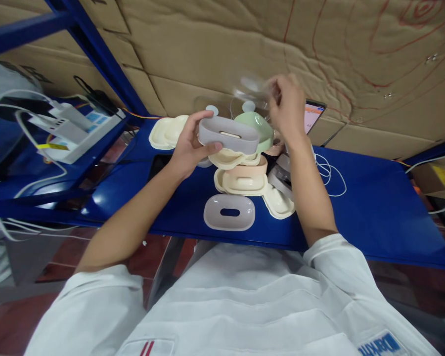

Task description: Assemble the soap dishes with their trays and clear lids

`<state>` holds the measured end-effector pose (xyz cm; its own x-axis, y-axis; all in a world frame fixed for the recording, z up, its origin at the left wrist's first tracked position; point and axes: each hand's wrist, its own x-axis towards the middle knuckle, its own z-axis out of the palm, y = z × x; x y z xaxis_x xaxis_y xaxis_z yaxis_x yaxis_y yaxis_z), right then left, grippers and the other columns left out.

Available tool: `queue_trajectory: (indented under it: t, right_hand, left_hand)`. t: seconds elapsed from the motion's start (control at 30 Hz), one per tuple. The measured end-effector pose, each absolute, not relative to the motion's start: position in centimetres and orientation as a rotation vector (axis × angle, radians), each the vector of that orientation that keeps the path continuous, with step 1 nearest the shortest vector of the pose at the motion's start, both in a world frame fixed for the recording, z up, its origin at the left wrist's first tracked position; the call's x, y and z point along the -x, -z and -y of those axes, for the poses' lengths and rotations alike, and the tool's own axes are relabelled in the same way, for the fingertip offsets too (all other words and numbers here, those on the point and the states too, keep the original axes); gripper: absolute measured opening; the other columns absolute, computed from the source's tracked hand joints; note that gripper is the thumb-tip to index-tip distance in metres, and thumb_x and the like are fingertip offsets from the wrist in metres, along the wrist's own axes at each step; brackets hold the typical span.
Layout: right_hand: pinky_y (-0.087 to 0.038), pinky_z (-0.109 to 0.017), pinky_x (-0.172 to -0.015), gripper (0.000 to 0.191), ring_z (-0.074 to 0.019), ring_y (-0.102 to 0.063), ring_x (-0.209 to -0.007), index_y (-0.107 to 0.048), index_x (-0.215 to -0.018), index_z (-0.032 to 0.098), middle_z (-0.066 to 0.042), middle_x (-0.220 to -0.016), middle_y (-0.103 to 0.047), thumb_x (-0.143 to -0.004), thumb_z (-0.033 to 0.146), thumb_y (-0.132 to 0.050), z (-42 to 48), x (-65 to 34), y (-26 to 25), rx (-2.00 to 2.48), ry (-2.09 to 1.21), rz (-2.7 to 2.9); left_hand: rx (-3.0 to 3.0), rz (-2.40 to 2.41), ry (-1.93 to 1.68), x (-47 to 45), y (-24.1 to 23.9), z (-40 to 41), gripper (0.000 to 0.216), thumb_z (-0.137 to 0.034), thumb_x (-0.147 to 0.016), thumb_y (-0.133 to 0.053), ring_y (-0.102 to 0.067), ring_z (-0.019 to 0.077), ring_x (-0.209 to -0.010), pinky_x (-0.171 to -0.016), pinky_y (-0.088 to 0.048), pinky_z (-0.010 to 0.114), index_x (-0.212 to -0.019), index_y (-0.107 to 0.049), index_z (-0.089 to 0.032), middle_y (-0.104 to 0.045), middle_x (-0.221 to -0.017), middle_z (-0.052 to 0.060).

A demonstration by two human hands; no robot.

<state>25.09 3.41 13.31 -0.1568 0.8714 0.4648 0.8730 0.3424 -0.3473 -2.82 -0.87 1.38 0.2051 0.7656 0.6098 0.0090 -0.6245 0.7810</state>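
Note:
My left hand is closed around the end of a grey oval dish with a slot in its bottom, raised above the table. Higher to the right, my right hand is pinched on a clear plastic piece, blurred by motion. Behind the grey dish stands a green bowl-like piece. Below it are cream trays and a peach piece, partly stacked. A second grey slotted dish lies near the table's front edge.
More cream trays lie at the left on the blue table. Behind my right wrist leans a phone, with a white cable nearby. A power strip with chargers sits at left. Cardboard lines the back.

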Motion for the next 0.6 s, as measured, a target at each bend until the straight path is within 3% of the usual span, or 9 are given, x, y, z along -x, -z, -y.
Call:
queue_trajectory:
  t: [0.1, 0.23, 0.3, 0.4, 0.5, 0.6]
  right_hand:
    - [-0.055, -0.051, -0.117, 0.041, -0.0308, -0.061, -0.137, -0.067, -0.137, 0.047, -0.001, -0.147, -0.062, -0.107, 0.041, -0.038, -3.0, -25.3, -13.8, 1.542, 0.091, 1.916]
    - [-0.050, -0.059, -0.120, 0.041, -0.0360, -0.061, -0.138, -0.076, -0.130, 0.036, -0.007, -0.147, -0.061, -0.106, 0.025, -0.045, -3.4, -25.9, -13.3, 1.606, 0.042, 1.989]
    - [-0.050, -0.059, -0.122, 0.037, -0.0360, -0.063, -0.136, -0.075, -0.134, 0.030, -0.009, -0.148, -0.061, -0.100, 0.022, -0.062, -3.6, -26.6, -13.1, 1.580, -0.077, 2.136]
    - [-0.054, -0.052, -0.119, 0.063, -0.0315, -0.069, -0.127, -0.070, -0.144, 0.025, -0.010, -0.146, -0.065, -0.084, 0.025, -0.088, -3.2, -27.8, -13.4, 1.458, -0.291, 2.363]
    - [-0.050, -0.052, -0.124, 0.053, -0.0297, -0.065, -0.137, -0.067, -0.147, 0.027, -0.009, -0.149, -0.066, -0.097, 0.043, -0.076, -1.8, -27.7, -14.3, 1.293, -0.308, 2.361]
    - [-0.039, -0.044, -0.133, 0.059, -0.0227, -0.050, -0.156, -0.058, -0.158, 0.029, -0.005, -0.164, -0.056, -0.105, 0.055, -0.063, 0.2, -25.6, -15.1, 0.983, -0.406, 2.401]
  left_hand:
    - [-1.822, -0.719, -1.470, 2.8, -1.4, 0.9, 0.087, -0.068, -0.079, -0.094, -0.062, 0.0374, -0.141, -0.116, -0.057, 0.053, -0.150, -0.053, -0.037, -0.063, -0.145, 0.008]
    - [-1.819, -0.711, -1.458, 2.9, -1.4, 1.0, 0.085, -0.066, -0.082, -0.092, -0.061, 0.0374, -0.141, -0.116, -0.056, 0.054, -0.151, -0.053, -0.036, -0.064, -0.145, 0.008]
    - [-1.814, -0.704, -1.459, 3.0, -1.4, 0.9, 0.083, -0.065, -0.084, -0.092, -0.062, 0.0354, -0.140, -0.116, -0.056, 0.052, -0.151, -0.052, -0.038, -0.064, -0.146, 0.006]
    - [-1.821, -0.724, -1.470, 3.0, -1.5, 0.8, 0.086, -0.068, -0.081, -0.093, -0.060, 0.0350, -0.143, -0.114, -0.058, 0.050, -0.150, -0.051, -0.039, -0.063, -0.148, 0.006]
    - [-1.839, -0.759, -1.482, 2.8, -1.9, 1.1, 0.095, -0.076, -0.077, -0.091, -0.058, 0.0372, -0.147, -0.113, -0.059, 0.051, -0.151, -0.048, -0.037, -0.062, -0.150, 0.007]
    - [-1.813, -0.740, -1.490, 2.7, -2.5, 1.8, 0.085, -0.073, -0.085, -0.087, -0.061, 0.0318, -0.143, -0.116, -0.057, 0.051, -0.152, -0.046, -0.039, -0.063, -0.148, 0.002]
